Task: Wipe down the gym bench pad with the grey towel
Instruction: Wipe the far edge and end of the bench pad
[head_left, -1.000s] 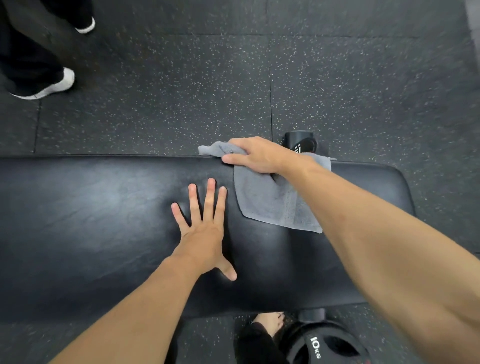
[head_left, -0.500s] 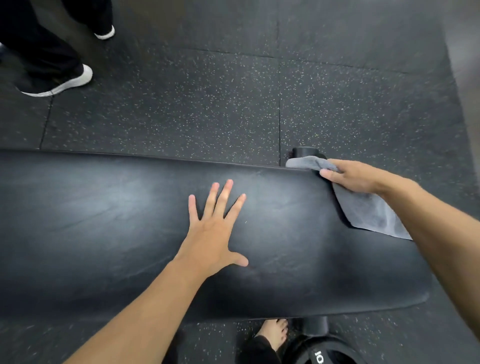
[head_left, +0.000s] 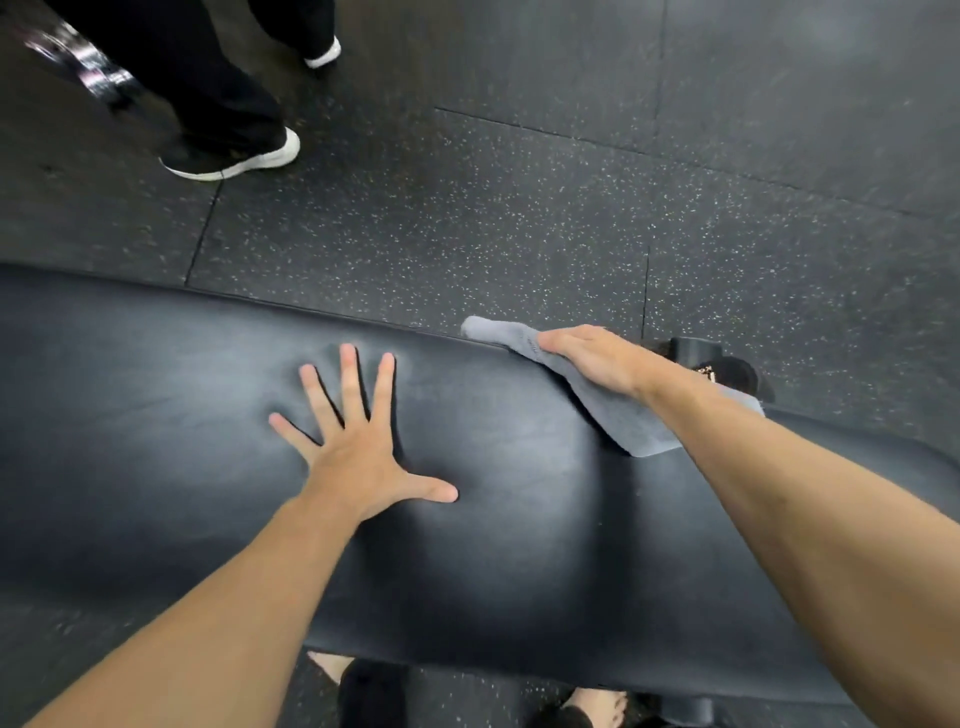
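The black gym bench pad (head_left: 519, 545) runs across the view from left to right. The grey towel (head_left: 628, 423) lies crumpled along the pad's far edge at the right. My right hand (head_left: 592, 358) rests on top of the towel and presses it against the pad, fingers pointing left. My left hand (head_left: 358, 441) lies flat on the middle of the pad, fingers spread wide, holding nothing.
Speckled black rubber floor tiles (head_left: 467, 218) lie beyond the bench. Another person's legs and black-and-white shoe (head_left: 234, 153) stand at the far left. A black bench foot (head_left: 722, 369) shows behind my right wrist. My own bare feet (head_left: 597, 706) show under the near edge.
My right hand has slid the towel left along the pad's far edge, back from the right end. My left hand stays flat on the pad. The view has tilted.
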